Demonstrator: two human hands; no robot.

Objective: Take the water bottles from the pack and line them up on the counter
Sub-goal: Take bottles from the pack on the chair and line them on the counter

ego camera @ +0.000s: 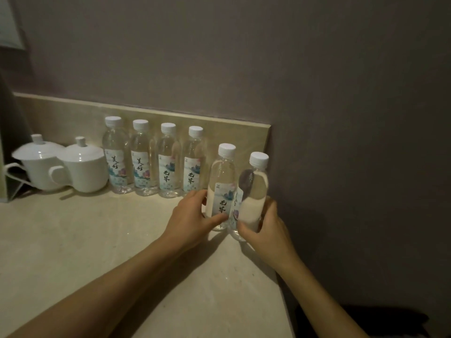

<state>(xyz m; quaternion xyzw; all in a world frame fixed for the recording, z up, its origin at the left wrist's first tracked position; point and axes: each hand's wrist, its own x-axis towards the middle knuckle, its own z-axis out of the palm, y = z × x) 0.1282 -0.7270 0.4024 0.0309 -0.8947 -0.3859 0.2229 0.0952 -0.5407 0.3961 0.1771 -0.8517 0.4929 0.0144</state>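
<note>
Beige stone counter (pixel 97 240) against a grey wall (pixel 244 57), two lidded white cups (pixel 70 164) at left beside four upright bottles (pixel 153 159) along the backsplash; left hand (pixel 192 220) grips a fifth bottle (pixel 223 181), right hand (pixel 266 230) grips a sixth bottle (pixel 253 191), both clear, white-capped, labelled, touching near the counter's right edge.

— We see a dim scene here, with a grey, muted cast over the wall (pixel 341 81).

— Agreed. The bench (pixel 85 240) is the brightest surface we have, and the forearms throw soft shadows across it toward the right.

— We notice the white caps (pixel 227 150) and the two lidded cups (pixel 83 167) catching pale light, without hard glare.

— And the lower right corner falls nearly black. We find the straight backsplash (pixel 170 118) tilted and bent by the wide lens, the detail slightly soft throughout.
</note>
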